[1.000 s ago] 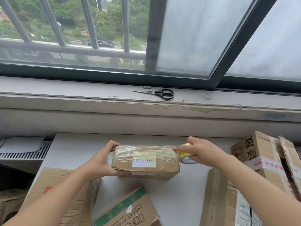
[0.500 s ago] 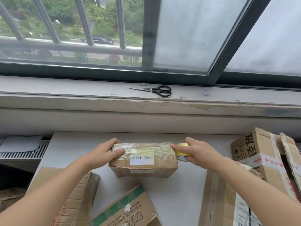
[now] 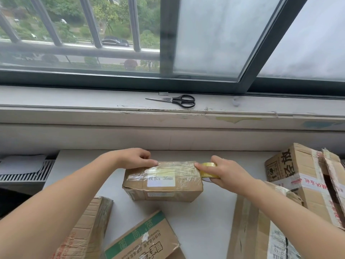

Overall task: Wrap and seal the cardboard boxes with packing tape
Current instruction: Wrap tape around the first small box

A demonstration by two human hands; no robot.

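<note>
Here we are at the white counter (image 3: pixel 196 221) under the window, and the small cardboard box (image 3: pixel 162 191) sits right in the middle of it, long side facing us. Its top is covered in shiny, wrinkled clear tape, and a white label (image 3: pixel 161 179) with printed characters shows through.

The left hand (image 3: pixel 134 158) is on the box's far top edge near the left end. Its fingers are bent over that edge, with the index fingertip pressed flat on the taped top.

Over on the right, the right hand (image 3: pixel 225 173) has the yellowish tape roll (image 3: pixel 208 170) gripped tight, fingers wrapped around it, hard against the box's right end. The index finger reaches out and its tip touches the top right corner of the box. How the thumb sits I cannot tell; the hand hides it.

Around the action there is plenty of cardboard. A large box with red-printed tape (image 3: pixel 298 176) stands at the right, and a tall box (image 3: pixel 261 230) leans in just below the right forearm. A box with a green stripe (image 3: pixel 145 238) lies at the near edge, and another worn box (image 3: pixel 87 230) sits under the left forearm.

Up on the windowsill (image 3: pixel 74 101) lie black-handled scissors (image 3: pixel 174 100), blades pointing left, well apart from both hands. A slatted vent grille (image 3: pixel 24 172) sits off to the left of the counter.
</note>
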